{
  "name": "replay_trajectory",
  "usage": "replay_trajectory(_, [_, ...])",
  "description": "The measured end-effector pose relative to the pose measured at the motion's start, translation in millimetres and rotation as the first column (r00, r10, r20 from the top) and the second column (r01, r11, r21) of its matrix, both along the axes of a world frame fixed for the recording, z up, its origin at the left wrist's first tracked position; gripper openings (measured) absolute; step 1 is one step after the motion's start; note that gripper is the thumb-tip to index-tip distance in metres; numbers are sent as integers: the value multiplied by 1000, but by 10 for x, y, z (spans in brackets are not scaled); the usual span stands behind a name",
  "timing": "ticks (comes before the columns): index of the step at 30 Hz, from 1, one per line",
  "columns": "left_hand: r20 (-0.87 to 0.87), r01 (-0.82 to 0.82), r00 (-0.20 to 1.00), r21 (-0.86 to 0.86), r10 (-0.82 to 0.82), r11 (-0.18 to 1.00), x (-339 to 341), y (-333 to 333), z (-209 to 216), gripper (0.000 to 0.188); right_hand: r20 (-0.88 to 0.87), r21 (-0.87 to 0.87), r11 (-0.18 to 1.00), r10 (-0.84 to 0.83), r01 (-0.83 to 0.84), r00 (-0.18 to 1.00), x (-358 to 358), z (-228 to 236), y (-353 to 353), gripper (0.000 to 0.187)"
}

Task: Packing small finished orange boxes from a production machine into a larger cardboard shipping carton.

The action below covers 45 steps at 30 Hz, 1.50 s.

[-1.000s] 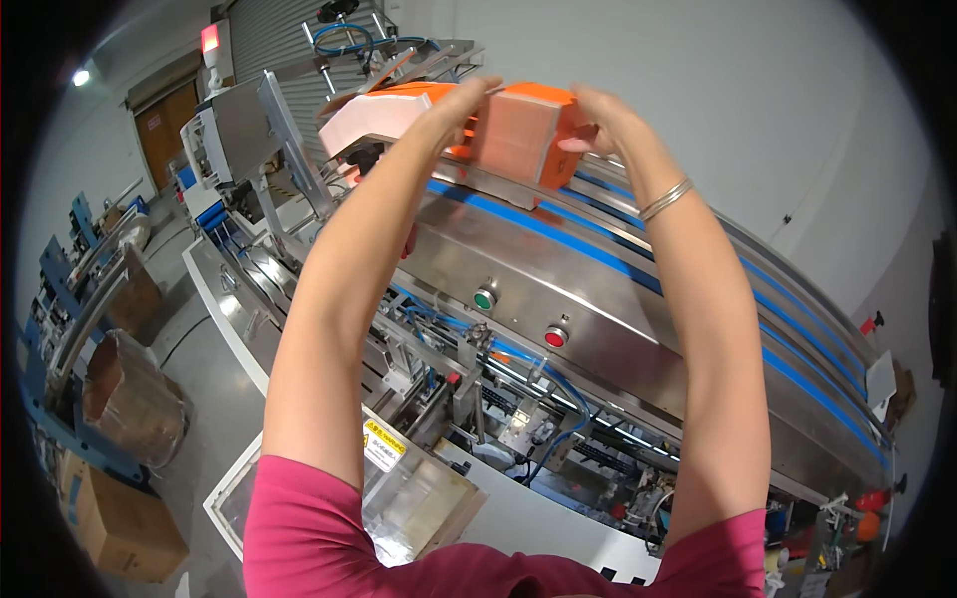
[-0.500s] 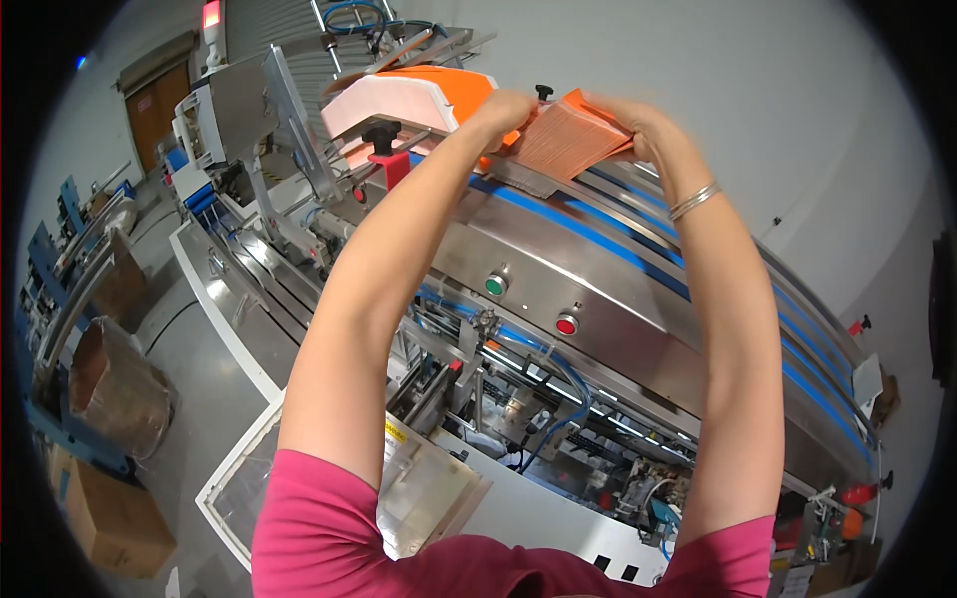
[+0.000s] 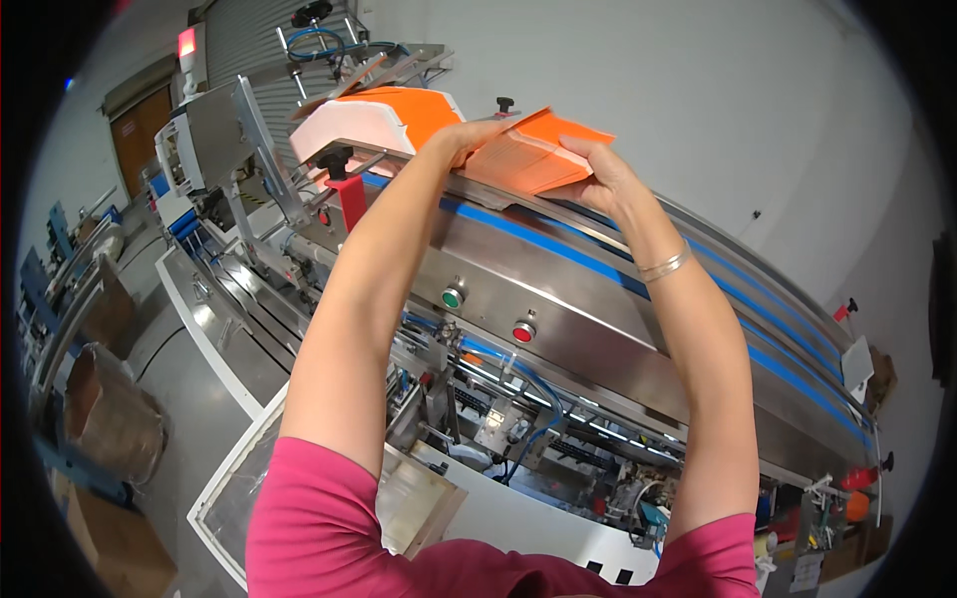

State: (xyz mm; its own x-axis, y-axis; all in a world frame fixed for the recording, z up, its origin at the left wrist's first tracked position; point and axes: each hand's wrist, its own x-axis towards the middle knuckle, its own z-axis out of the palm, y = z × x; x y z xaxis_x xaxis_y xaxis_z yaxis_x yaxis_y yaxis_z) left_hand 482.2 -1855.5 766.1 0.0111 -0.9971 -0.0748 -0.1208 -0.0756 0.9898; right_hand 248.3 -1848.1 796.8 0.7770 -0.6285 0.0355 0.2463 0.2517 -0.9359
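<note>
Between my two hands is a stack of thin orange folded cartons (image 3: 526, 157), held tilted above the far side of the machine's conveyor. Its sheets are fanned apart, and a flat orange face shows at the top. My left hand (image 3: 469, 142) is closed on the stack's left end, with its fingertips partly hidden behind the cartons. At the right end, my right hand (image 3: 604, 177) grips the stack with the thumb on top and fingers beneath. Just left of my left hand stands a long row of orange and whitish cartons (image 3: 431, 115) on the machine.
Blue conveyor belts (image 3: 558, 245) run along the metal machine body. A green button (image 3: 453, 298) and a red button (image 3: 523, 331) sit on its front panel. A black knob (image 3: 335, 159) on a red bracket rises beside my left forearm. Cardboard boxes (image 3: 120, 538) stand on the floor at left.
The stack has tilted and fanned out, so more of a flat orange face shows instead of packed edges. My right hand has turned, its thumb now over the cartons. The whole view has shifted slightly.
</note>
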Motion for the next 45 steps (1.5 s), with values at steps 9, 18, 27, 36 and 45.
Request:
replay_trajectory(9, [12,-89,996,-122,91,989,-272,318,166,79,162,-227,969,-60,97,985,-139,-5,71,38])
replay_trajectory(18, [-138,-100,990,-550,28,829,-611,899,450,86,234,-495,844,-98,206,967,-281,152,235,37])
replay_trajectory(27, [38,-333,823,-777,567,534,-1096,1792,839,116,459,-632,672,-75,385,885,-953,255,1133,35])
replay_trajectory(36, [141,-474,522,-772,842,423,-1987,3712,365,126,565,-603,736,121,308,816,-1299,-419,2179,45])
replay_trajectory(45, [37,-807,76,-585,996,84,-2536,6077,-612,123,268,-614,737,531,-282,804,-912,-963,3852,60])
